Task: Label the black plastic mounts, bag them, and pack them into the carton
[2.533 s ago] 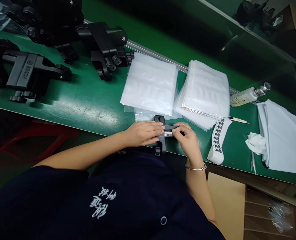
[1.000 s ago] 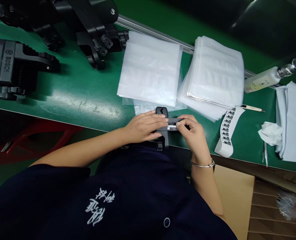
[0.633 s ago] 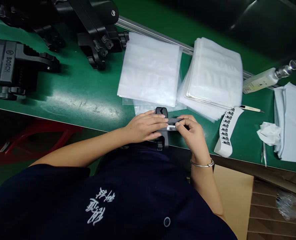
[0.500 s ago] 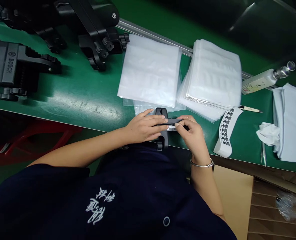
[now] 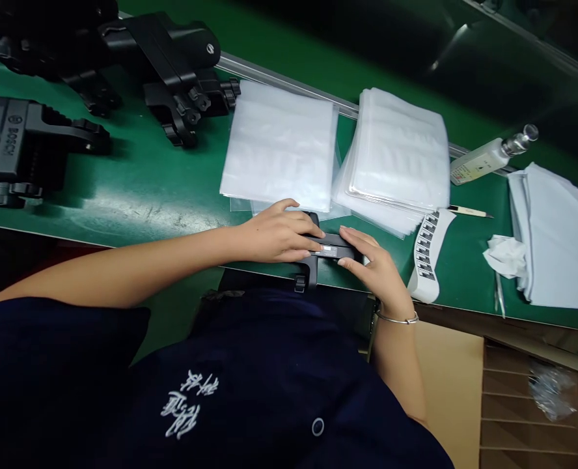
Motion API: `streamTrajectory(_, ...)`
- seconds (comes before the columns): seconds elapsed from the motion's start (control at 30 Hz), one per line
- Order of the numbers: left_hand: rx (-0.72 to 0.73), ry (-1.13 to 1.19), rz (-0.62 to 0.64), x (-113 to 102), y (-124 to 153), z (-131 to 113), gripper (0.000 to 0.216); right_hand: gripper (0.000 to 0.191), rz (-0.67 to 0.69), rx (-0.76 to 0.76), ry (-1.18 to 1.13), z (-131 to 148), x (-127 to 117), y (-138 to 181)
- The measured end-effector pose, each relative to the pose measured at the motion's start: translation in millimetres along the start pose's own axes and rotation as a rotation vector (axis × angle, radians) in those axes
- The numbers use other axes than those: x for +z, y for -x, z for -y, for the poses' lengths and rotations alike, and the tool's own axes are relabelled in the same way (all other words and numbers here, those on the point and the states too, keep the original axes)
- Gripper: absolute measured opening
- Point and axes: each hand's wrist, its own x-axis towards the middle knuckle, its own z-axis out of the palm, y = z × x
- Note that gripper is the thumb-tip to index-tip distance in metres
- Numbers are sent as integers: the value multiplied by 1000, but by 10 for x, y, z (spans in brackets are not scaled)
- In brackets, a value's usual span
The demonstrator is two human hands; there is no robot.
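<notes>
A black plastic bracket (image 5: 340, 241) with a knob at its near end lies at the bench's front edge. On its side facing me is a small white-and-grey label (image 5: 327, 250). My left hand (image 5: 279, 236) lies over the bracket's left part, its fingers pressed on it and covering some of it. Around the right end, my right hand (image 5: 379, 267) grips with the thumb on the near side and the fingers on the far side. Just beyond the bracket are stacked clear plastic bags (image 5: 279, 146).
A second bag stack (image 5: 399, 153) stands right of the first. Several black BOSCH brackets (image 5: 13, 140) fill the left. Rightward lie a label strip (image 5: 424, 251), a pen (image 5: 469, 211), a bottle (image 5: 479, 161), crumpled tissue (image 5: 505, 256), tweezers (image 5: 499, 294) and folded white cloths (image 5: 562, 241).
My right hand has loosened from a close pinch at the label to a wider grip around the bracket's end. The label now shows more. The whole view has shifted slightly.
</notes>
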Motion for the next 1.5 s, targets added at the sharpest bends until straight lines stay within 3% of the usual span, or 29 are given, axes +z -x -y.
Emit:
streamTrajectory(0.23, 129, -138, -67, 62, -160, -161, 30, 46, -19, -12, 73, 2, -9, 12)
streamTrajectory(0.5, 83, -328, -20, -88, 195, -242, 33, 44, -46, -83, 175, -65, 44, 10)
streamTrajectory(0.57, 0, -318, -29, -158, 219, -153, 35, 45, -92, -170, 184, -92, 77, 38)
streamTrajectory(0.67, -325, -311, -108, -234, 222, 101, 38, 48, -248, -324, 270, -109, 153, 127)
streamTrajectory(0.77, -550, -296, -36, -178, 221, 353, 41, 50, -442, -464, 441, -92, 218, 236)
streamTrajectory(0.87, -573, -291, 83, -16, 246, 473, 43, 53, -610, -491, 554, -65, 211, 341)
streamTrajectory(1.03, -570, -350, 84, 40, 296, 490, 33, 51, -776, -399, 611, -52, 85, 511)
streamTrajectory(1.2, -627, -343, 85, -192, 142, 538, 23, 47, -842, -354, 569, -33, 5, 622)
streamTrajectory(1.4, -883, 111, 222, -538, -34, 764, 14, 47, -893, -363, 443, -51, -17, 704)
streamTrajectory(1.5, -904, 2, 78, -722, -112, 727, 19, 43, -898, -332, 330, -90, -28, 747)
